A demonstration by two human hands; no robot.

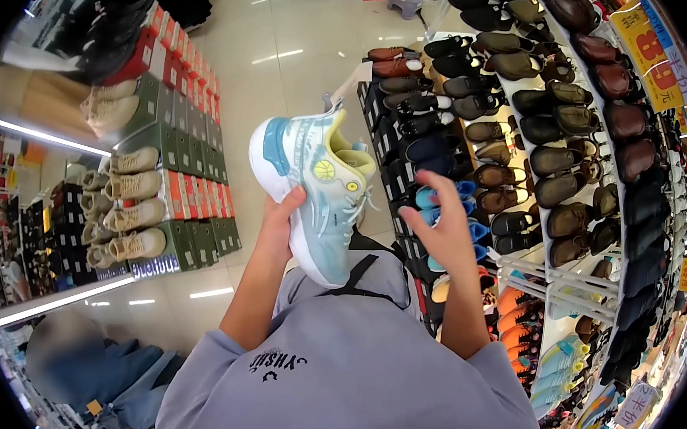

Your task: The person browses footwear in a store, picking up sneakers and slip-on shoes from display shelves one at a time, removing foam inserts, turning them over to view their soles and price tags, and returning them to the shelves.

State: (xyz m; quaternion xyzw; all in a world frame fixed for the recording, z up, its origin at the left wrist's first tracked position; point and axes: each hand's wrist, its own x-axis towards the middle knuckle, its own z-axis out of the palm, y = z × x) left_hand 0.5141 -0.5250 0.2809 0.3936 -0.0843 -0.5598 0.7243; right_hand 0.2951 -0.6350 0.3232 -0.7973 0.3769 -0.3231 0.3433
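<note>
A pale blue and white sneaker with yellow lining and a round yellow basketball mark is held up in front of my chest. Its heel points up and to the left, and its toe points down toward me. My left hand grips it by the sole, the thumb lying against the side; the other fingers are hidden behind the shoe. To the right of the sneaker, my right hand is raised with thumb and fingers spread, touching nothing. Blue shoes on a display show beyond that hand.
On the right, long racks hold rows of dark shoes. Stacked shoe boxes with beige shoes stand on the left. A tiled floor runs between them. A person in blue clothing is at the lower left.
</note>
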